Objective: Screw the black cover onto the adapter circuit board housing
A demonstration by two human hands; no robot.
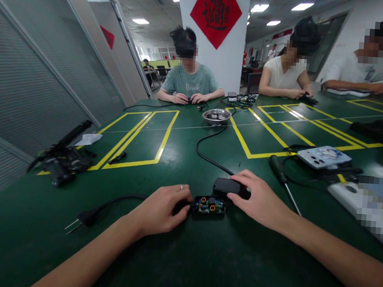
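An opened black adapter case (210,207) lies on the green table in front of me, its circuit board with copper-coloured coils facing up. My left hand (165,207) is closed at the case's left end, where the cord enters; the fingers hide the exact grip. From under that hand a black cord runs left to a two-pin plug (88,218). Just behind the board, my right hand (251,196) holds the black plastic cover (227,186) between thumb and fingers, apart from the case's open top. Another black cable (207,150) leads from near the cover towards a metal bowl.
To the right lies a screwdriver (284,180), beside a phone with a patterned case (324,157). The metal bowl (217,117) holds small parts. At left are tangled black parts (67,163). Co-workers sit across the table (184,252); yellow tape (160,152) marks its surface.
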